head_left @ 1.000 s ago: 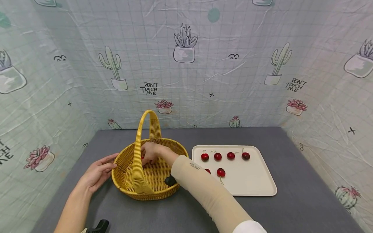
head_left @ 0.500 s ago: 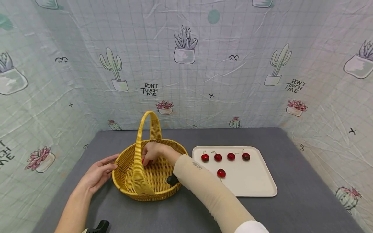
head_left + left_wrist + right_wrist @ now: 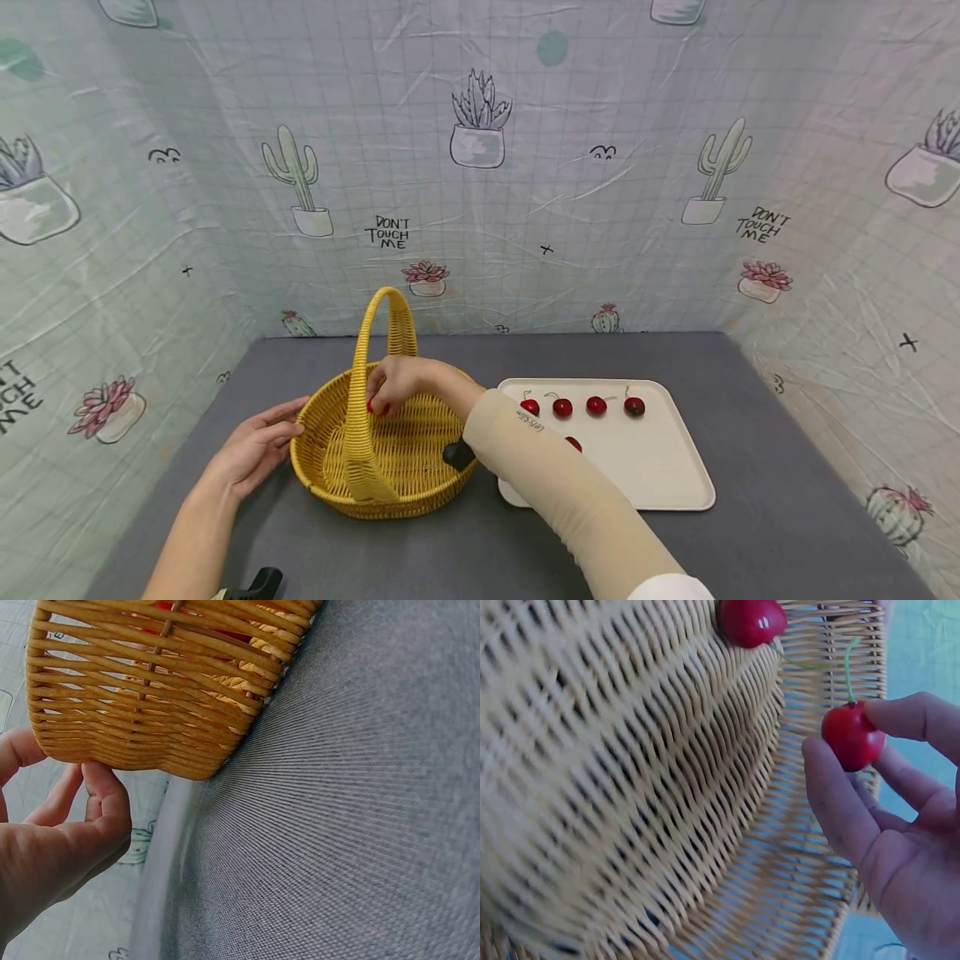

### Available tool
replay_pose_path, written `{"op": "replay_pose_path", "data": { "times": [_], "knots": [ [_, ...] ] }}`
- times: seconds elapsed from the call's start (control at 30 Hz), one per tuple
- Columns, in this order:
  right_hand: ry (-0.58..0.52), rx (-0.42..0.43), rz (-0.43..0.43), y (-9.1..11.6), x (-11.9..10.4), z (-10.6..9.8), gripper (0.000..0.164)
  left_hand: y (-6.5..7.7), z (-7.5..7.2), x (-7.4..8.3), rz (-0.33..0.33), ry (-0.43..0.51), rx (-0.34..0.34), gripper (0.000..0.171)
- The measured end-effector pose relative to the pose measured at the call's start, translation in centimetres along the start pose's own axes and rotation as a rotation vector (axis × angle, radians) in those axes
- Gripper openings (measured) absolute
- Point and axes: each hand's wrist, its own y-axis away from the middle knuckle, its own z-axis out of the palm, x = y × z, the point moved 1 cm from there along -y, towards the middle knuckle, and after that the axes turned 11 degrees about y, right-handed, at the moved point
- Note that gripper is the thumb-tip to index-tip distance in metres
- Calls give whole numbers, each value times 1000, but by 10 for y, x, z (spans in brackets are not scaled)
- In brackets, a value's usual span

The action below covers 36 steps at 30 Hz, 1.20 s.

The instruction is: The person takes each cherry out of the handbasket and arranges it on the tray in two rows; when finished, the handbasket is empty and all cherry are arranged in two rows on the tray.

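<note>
Inside a yellow wicker basket [image 3: 382, 508] with a tall arched handle, my right hand [image 3: 397, 382] pinches a red cherry [image 3: 853, 736] between thumb and fingertips. Its green stem points up in the right wrist view. Another cherry [image 3: 751, 621] lies against the weave nearby. My left hand [image 3: 255, 446] touches the basket's left rim, fingers loosely bent. In the left wrist view, the left fingertips [image 3: 105, 784] meet the outside of the woven wall. Right of the basket, a white tray [image 3: 645, 471] bears several stemmed cherries [image 3: 634, 407], some partly hidden by my right sleeve.
The grey tabletop [image 3: 352, 554] carries the basket and tray. A cloth printed with cacti [image 3: 480, 208] hangs behind and along both sides. The basket handle [image 3: 360, 400] arches just left of my right hand. A black wrist device [image 3: 258, 579] shows below my left arm.
My right hand has risen slightly inside the basket, and its forearm has shifted right, covering more of the tray. Red now shows beneath the fingers. My left hand stays at the rim.
</note>
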Motion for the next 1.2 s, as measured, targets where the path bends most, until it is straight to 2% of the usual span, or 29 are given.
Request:
{"op": "replay_pose_path", "data": {
  "times": [0.2,0.4,0.67,0.83,1.03,1.2],
  "knots": [
    [56,17,-35,17,-3,-12,22,-1,0,0,4,-18,0,70],
    [81,47,-57,29,-6,-16,27,-1,-3,-1,11,-7,-7,68],
    [116,46,-151,47,-1,-20,14,-2,-4,-3,18,5,-9,65],
    [152,63,-207,61,4,-21,19,-2,-3,-2,13,7,-6,65],
    [39,125,-277,75,14,-18,26,-2,-2,-2,12,-3,-2,68],
    [-28,176,-298,86,24,-18,27,-1,-2,-2,15,5,-16,69]
  ]
}}
